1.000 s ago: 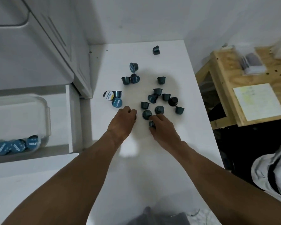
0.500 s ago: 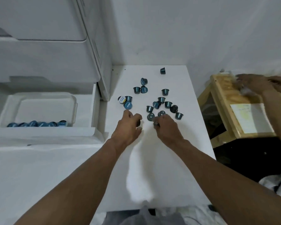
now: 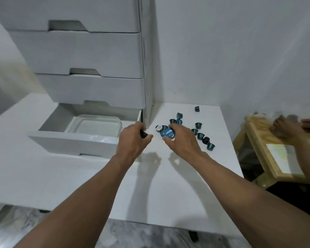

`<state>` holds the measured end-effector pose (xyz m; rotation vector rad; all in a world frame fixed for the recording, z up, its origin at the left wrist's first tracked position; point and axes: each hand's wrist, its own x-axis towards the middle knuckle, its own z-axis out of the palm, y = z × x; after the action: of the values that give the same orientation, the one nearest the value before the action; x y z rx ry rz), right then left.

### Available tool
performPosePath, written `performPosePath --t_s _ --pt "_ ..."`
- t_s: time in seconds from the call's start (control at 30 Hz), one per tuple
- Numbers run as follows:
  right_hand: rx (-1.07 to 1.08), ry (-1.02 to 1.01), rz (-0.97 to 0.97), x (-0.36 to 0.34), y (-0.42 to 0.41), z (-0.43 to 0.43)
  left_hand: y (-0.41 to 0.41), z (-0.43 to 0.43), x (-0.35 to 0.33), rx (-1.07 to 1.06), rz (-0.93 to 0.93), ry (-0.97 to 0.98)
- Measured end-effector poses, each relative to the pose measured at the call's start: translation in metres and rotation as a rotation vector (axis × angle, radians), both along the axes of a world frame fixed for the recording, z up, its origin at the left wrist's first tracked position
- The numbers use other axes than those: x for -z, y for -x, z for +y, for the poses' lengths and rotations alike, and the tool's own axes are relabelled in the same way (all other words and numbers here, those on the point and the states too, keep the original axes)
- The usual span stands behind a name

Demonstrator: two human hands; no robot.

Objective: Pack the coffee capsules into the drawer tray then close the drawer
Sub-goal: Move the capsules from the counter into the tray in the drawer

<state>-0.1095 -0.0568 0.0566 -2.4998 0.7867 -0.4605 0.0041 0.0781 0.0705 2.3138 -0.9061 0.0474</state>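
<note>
At the right front corner of the pulled-out white bottom drawer [image 3: 73,142]: left hand [image 3: 132,140], fingers clenched round a small dark teal coffee capsule [image 3: 143,134].

Just right of the drawer: right hand [image 3: 183,140], fingers grasping a blue-lidded capsule [image 3: 166,133], lid facing the camera. Whether a second one sits beneath it, cannot tell.

Inside the drawer: clear rectangular plastic tray [image 3: 95,123], its near part hidden behind the drawer front.

Right of the drawer, on the white desk [image 3: 168,185]: loose dark teal capsules [image 3: 200,136] in a scattered cluster, partly behind the right hand. One lone capsule [image 3: 197,109] lies farther back, near the wall.

Above the drawer: three closed drawers of the white drawer unit [image 3: 79,54].

Far right of the drawer, beyond the desk edge: light plywood stool [image 3: 258,140] bearing a pale paper sheet [image 3: 283,158]. Another person's hands [image 3: 283,127] are on it, blurred.
</note>
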Motion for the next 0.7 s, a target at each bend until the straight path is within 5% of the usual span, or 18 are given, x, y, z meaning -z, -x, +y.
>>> performPosePath --t_s 0.7 --pt "-0.070 0.054 -0.146 -0.023 -0.169 0.220 -0.164 0.229 -0.014 -0.007 -0.016 0.044"
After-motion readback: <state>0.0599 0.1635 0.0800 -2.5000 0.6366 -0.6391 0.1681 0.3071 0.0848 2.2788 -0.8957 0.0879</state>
